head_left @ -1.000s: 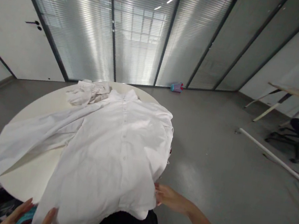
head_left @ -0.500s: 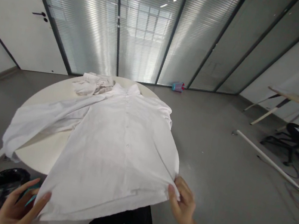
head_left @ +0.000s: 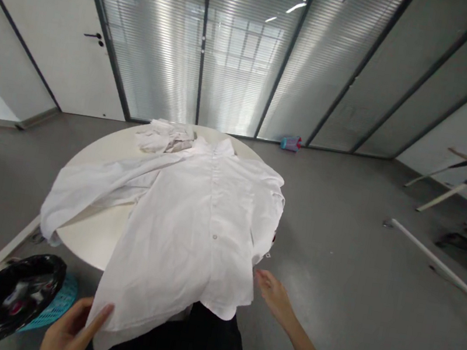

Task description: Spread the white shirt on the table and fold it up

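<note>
A white button-up shirt (head_left: 179, 237) lies spread over a round table, collar at the far side, its lower part hanging over the near edge. One long sleeve stretches out to the left across the table. My left hand (head_left: 74, 327) pinches the shirt's lower left corner between thumb and fingers. Beside the shirt's right edge is my right hand (head_left: 274, 294), fingers stretched toward the cloth and holding none of it that I can see. The shirt's lower right corner hangs loose just below those fingertips.
Crumpled pale cloth (head_left: 164, 137) rests at the back of the round table (head_left: 90, 241). A blue basket (head_left: 58, 301) with a black liner stands at lower left. On the floor are a small bin lying over (head_left: 290, 143) and a white bar (head_left: 436, 263).
My right hand has let go of the lower right hem and moved slightly up and left. That corner has dropped inward. My left hand keeps its corner. The view has turned slightly left.
</note>
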Motion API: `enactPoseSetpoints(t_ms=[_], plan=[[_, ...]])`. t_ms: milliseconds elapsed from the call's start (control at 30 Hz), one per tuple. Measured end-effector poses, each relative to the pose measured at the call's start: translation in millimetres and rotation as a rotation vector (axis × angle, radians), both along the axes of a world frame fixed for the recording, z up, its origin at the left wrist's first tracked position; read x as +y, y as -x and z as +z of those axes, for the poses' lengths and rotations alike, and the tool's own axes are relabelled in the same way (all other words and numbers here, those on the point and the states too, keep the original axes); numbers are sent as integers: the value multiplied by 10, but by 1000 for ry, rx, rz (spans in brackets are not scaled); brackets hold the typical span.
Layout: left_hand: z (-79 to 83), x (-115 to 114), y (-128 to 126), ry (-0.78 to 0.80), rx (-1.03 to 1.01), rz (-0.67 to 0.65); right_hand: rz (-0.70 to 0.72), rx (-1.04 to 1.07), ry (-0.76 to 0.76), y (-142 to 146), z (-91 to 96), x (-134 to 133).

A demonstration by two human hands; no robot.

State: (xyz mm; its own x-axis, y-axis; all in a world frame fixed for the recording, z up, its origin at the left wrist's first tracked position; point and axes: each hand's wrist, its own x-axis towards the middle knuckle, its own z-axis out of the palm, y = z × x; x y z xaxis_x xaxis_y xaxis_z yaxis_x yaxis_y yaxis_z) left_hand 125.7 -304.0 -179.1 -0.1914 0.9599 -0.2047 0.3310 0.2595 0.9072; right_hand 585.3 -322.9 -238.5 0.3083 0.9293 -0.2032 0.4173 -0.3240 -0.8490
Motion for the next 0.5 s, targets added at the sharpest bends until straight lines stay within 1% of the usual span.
enactPoseSetpoints(t_ms=[67, 133, 167, 233, 300, 367, 433, 500], plan=[[62, -5, -8, -97, 60, 14, 38, 170, -6, 92, -57, 108], [143, -16, 18, -198, 155, 24, 97, 326, 32, 194, -100, 129], [189, -25, 38, -216, 175, 17, 111, 393, 59, 234, -108, 114], [284, -42, 75, -161, 115, 3, 96, 501, 100, 282, -98, 58], [364, -47, 79, -33, -65, 21, 29, 582, 118, 306, -75, -2], [400, -37, 35, 110, -305, 110, -13, 627, 145, 342, -59, -41], [377, -21, -54, 240, -536, 187, 12, 613, 174, 417, -53, -49], [307, -10, -162, 316, -711, 183, 96, 511, 153, 524, -40, -32]])
